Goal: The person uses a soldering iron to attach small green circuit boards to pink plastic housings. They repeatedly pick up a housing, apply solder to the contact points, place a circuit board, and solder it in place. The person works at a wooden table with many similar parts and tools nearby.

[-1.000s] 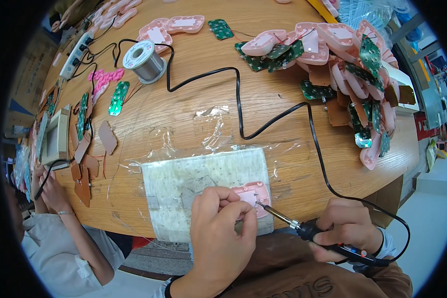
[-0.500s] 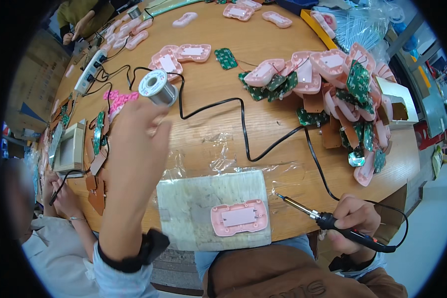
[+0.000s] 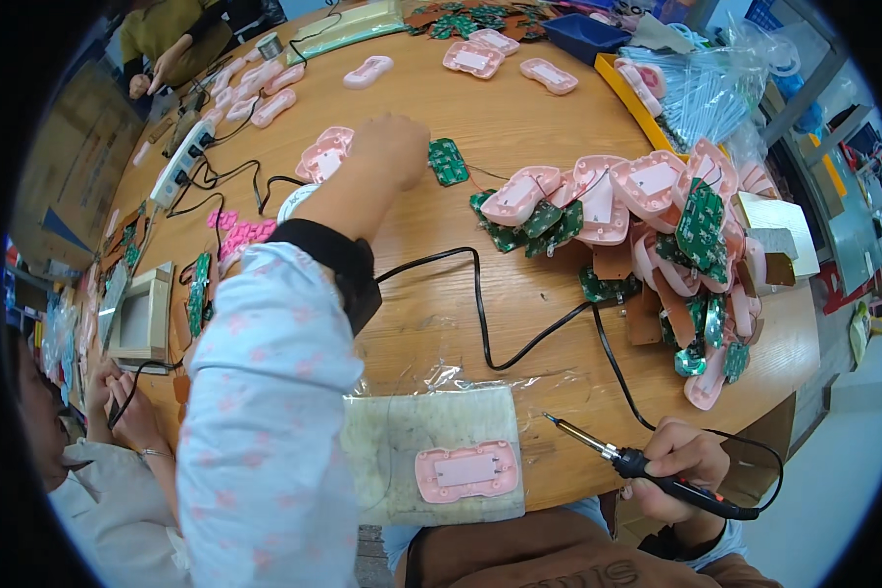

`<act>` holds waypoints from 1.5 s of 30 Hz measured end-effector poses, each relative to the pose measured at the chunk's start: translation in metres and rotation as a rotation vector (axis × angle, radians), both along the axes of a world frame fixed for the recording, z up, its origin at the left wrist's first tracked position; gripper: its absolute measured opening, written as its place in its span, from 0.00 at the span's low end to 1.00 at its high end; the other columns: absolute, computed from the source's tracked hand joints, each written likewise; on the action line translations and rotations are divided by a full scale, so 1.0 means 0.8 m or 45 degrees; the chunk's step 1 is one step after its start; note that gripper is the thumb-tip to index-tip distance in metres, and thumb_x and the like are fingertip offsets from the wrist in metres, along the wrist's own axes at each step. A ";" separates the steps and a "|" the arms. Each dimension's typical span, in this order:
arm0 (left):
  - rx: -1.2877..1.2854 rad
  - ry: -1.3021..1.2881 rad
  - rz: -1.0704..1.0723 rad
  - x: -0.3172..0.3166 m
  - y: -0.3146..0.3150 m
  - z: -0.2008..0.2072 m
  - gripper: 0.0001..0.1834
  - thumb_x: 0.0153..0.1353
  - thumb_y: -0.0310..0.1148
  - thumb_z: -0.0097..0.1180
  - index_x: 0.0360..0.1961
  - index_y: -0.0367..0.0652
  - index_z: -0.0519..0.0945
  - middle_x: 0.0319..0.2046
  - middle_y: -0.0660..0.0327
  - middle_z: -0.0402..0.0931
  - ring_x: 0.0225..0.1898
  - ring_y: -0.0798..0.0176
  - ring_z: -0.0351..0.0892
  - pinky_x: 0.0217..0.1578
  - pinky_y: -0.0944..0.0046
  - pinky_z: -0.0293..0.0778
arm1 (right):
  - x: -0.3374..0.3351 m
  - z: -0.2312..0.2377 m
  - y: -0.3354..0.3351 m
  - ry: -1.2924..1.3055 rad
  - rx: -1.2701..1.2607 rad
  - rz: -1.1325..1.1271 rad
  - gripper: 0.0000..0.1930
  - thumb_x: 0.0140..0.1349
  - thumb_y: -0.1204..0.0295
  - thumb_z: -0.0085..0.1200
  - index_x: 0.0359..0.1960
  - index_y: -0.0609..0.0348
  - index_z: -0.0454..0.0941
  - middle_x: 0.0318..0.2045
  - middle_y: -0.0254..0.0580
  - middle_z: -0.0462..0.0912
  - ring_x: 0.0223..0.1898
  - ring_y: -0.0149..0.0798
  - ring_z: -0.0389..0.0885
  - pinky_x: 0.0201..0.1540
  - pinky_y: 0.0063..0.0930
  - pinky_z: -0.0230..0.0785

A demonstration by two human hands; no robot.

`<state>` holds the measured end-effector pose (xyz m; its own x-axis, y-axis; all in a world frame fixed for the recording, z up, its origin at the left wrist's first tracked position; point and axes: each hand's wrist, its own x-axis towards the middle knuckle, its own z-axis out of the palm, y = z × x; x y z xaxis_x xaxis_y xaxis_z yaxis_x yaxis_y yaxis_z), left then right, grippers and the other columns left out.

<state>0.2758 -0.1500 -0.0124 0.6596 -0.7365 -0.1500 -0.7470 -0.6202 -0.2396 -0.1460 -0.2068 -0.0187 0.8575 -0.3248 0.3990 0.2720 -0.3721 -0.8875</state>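
My left arm stretches far over the table, and my left hand (image 3: pixel 390 155) is over the spot of a pink shell, beside another pink plastic shell (image 3: pixel 325 155) and left of a green circuit board (image 3: pixel 448 162). Its fingers are hidden behind the back of the hand. A soldering iron (image 3: pixel 664 480) sits in the closed fingers of my right hand (image 3: pixel 684 468), tip pointing up and left. Close to that tip, a pink shell half (image 3: pixel 467 472) with a flat panel lies on the worn pale mat (image 3: pixel 377 461). My left forearm mostly covers the solder wire spool (image 3: pixel 296 199).
At the right is a heap of pink shells (image 3: pixel 603 201) and green boards (image 3: pixel 701 230). A black cord (image 3: pixel 475 294) winds across the table. A power strip (image 3: pixel 179 167) and small pink pieces (image 3: pixel 245 235) are at left. A co-worker's hands (image 3: pixel 132 412) are at the left edge.
My left hand has moved farther away and to the right, past the solder spool, to the pink shells. My right hand still holds the soldering iron. The view has tilted slightly.
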 end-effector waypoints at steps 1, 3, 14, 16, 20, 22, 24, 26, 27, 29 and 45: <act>0.033 -0.002 -0.030 0.000 -0.002 0.002 0.17 0.52 0.29 0.60 0.45 0.40 0.80 0.48 0.51 0.77 0.55 0.48 0.72 0.52 0.51 0.70 | 0.001 -0.001 -0.001 -0.003 0.027 -0.006 0.15 0.41 0.80 0.66 0.30 0.58 0.73 0.20 0.41 0.78 0.17 0.35 0.72 0.19 0.25 0.58; -0.107 0.042 -0.263 -0.005 -0.007 0.004 0.17 0.52 0.29 0.61 0.45 0.43 0.80 0.49 0.53 0.77 0.57 0.47 0.70 0.54 0.50 0.68 | 0.004 -0.004 -0.004 0.002 -0.005 -0.007 0.15 0.41 0.80 0.66 0.30 0.58 0.73 0.19 0.42 0.78 0.17 0.35 0.72 0.19 0.25 0.58; -0.013 0.159 -0.322 -0.018 -0.007 -0.003 0.15 0.49 0.32 0.65 0.41 0.45 0.81 0.45 0.54 0.78 0.54 0.50 0.70 0.52 0.51 0.67 | 0.002 0.002 -0.001 -0.019 -0.029 0.035 0.16 0.40 0.81 0.65 0.31 0.58 0.74 0.20 0.43 0.78 0.17 0.36 0.72 0.20 0.26 0.58; -0.031 0.292 -0.371 -0.018 0.002 -0.006 0.13 0.50 0.34 0.66 0.38 0.45 0.82 0.43 0.54 0.78 0.54 0.50 0.70 0.52 0.51 0.68 | 0.001 0.000 0.002 -0.026 -0.023 0.035 0.16 0.41 0.81 0.65 0.32 0.58 0.74 0.20 0.42 0.78 0.17 0.36 0.72 0.20 0.26 0.58; -0.305 0.460 -0.131 -0.027 0.001 -0.014 0.11 0.50 0.36 0.66 0.33 0.44 0.83 0.43 0.54 0.76 0.54 0.48 0.70 0.52 0.51 0.67 | 0.000 -0.001 0.009 -0.022 0.014 0.041 0.16 0.41 0.82 0.65 0.33 0.58 0.74 0.20 0.42 0.78 0.18 0.35 0.73 0.21 0.25 0.59; -0.285 0.425 -0.100 -0.033 -0.005 -0.018 0.11 0.51 0.38 0.66 0.33 0.45 0.83 0.44 0.54 0.75 0.54 0.48 0.70 0.53 0.50 0.67 | -0.001 -0.001 0.011 -0.027 0.028 0.044 0.16 0.42 0.82 0.66 0.33 0.58 0.74 0.20 0.42 0.78 0.19 0.35 0.73 0.21 0.25 0.59; -0.217 0.357 -0.144 -0.037 -0.008 -0.019 0.11 0.53 0.38 0.64 0.35 0.45 0.83 0.46 0.54 0.74 0.54 0.48 0.70 0.54 0.50 0.66 | -0.003 -0.001 0.012 -0.026 0.002 0.034 0.16 0.42 0.81 0.66 0.33 0.58 0.74 0.20 0.43 0.78 0.19 0.35 0.73 0.21 0.25 0.59; -0.200 0.244 -0.215 -0.038 -0.009 -0.016 0.11 0.54 0.38 0.62 0.36 0.45 0.82 0.46 0.54 0.74 0.53 0.49 0.71 0.53 0.50 0.67 | -0.005 0.000 0.010 -0.030 -0.010 0.035 0.16 0.43 0.81 0.66 0.34 0.58 0.74 0.21 0.43 0.78 0.19 0.35 0.73 0.21 0.25 0.59; -0.209 0.165 -0.255 -0.039 -0.008 -0.012 0.11 0.55 0.38 0.61 0.36 0.44 0.82 0.44 0.54 0.75 0.52 0.49 0.72 0.52 0.51 0.68 | -0.007 0.000 0.008 -0.034 -0.017 0.042 0.16 0.43 0.81 0.66 0.34 0.58 0.74 0.21 0.43 0.78 0.19 0.34 0.73 0.21 0.25 0.59; -0.402 0.215 -0.234 -0.044 -0.001 0.001 0.11 0.57 0.36 0.58 0.37 0.41 0.82 0.40 0.53 0.78 0.48 0.51 0.76 0.49 0.53 0.70 | -0.009 0.000 0.007 -0.054 0.002 0.034 0.16 0.45 0.80 0.66 0.36 0.58 0.74 0.23 0.44 0.79 0.20 0.34 0.74 0.22 0.25 0.60; -1.101 1.047 -0.202 -0.314 0.190 0.080 0.05 0.54 0.24 0.62 0.32 0.38 0.79 0.29 0.57 0.78 0.34 0.55 0.78 0.38 0.59 0.71 | 0.071 0.039 0.053 -0.048 0.335 0.019 0.20 0.49 0.81 0.69 0.44 0.62 0.76 0.38 0.43 0.82 0.34 0.29 0.83 0.36 0.20 0.77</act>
<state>0.0246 0.0019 0.0515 0.4911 -0.8653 0.1006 -0.5639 -0.2277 0.7938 -0.0892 -0.1646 0.0126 0.8492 -0.4087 0.3344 0.3107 -0.1254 -0.9422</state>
